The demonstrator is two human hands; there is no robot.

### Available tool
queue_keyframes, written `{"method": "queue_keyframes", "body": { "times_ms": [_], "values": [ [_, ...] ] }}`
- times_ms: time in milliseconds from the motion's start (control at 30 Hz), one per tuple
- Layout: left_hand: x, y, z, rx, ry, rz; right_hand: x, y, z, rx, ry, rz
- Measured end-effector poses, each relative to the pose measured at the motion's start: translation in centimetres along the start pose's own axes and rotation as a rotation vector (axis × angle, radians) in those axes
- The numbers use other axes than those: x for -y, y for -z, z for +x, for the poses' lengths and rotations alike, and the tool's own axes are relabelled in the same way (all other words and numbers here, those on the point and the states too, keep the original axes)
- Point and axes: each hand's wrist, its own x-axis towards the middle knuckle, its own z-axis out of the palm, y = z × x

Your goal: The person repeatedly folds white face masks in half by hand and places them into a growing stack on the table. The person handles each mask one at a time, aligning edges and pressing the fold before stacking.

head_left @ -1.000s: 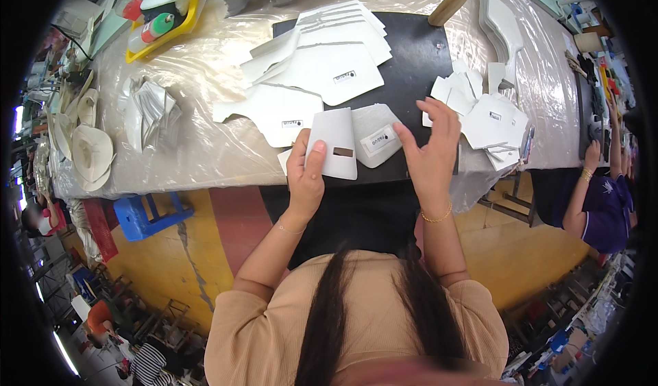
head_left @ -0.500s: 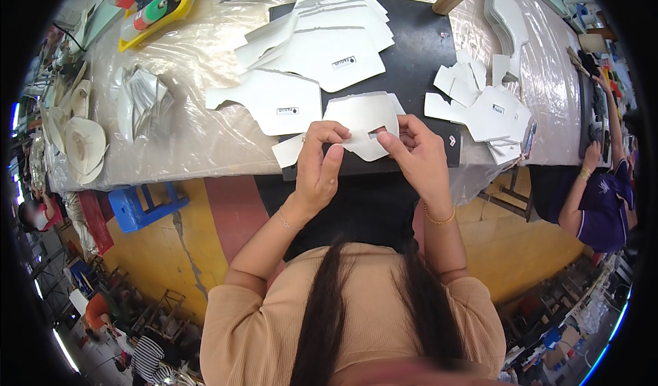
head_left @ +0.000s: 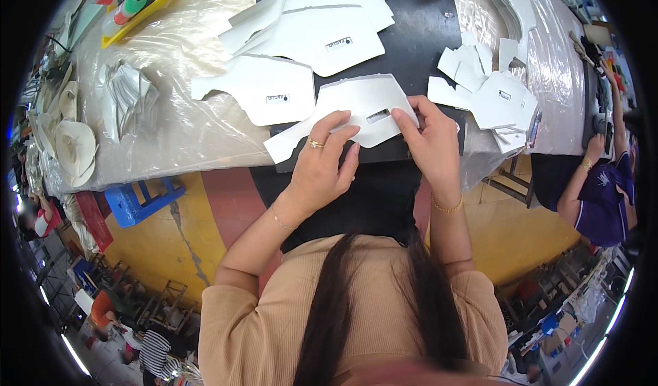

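The left hand point(head_left: 321, 161) is laid palm-down with fingers spread on the near edge of a white cut sheet piece point(head_left: 349, 108), pressing it flat rather than gripping it; the right hand point(head_left: 430, 138) is pinched on the same piece at its right side, thumb and forefinger closed beside a small dark slot in the sheet. The piece is judged thin, light and flexible, probably stiff enough to hold its outline but easily creased; its smooth face may slide on the mat, so it is best taken at an edge with a fingertip pinch while the other palm steadies it. It lies on the near edge of a black mat point(head_left: 418, 36), directly under both hands and partly overhanging the mat towards the body.

Just beyond, a second white piece point(head_left: 264, 98) with a small label is seen on the clear plastic table cover point(head_left: 185, 132), touching or nearly touching the held one; a fanned stack of similar white pieces point(head_left: 322, 16) lies farther back. Smaller white pieces point(head_left: 490, 94) are heaped to the right; a yellow tray point(head_left: 140, 17) stands at the far left; another person's arm point(head_left: 582, 180) is seen at the right rim.
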Motion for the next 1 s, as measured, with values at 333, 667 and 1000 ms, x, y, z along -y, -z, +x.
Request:
{"method": "queue_keyframes", "body": {
  "times_ms": [333,667,1000],
  "values": [
    [0.0,0.7,-0.7,0.111,-0.051,0.241,0.2,-0.5,0.8,-0.021,0.058,-0.157],
    [-0.5,1.3,-0.8,0.199,-0.062,0.334,0.6,-0.6,0.1,-0.026,0.199,-0.143],
    [0.8,4.4,2.0,-0.078,0.107,0.318,1.6,1.2,-1.7,-0.037,0.227,0.058]
  ]
}}
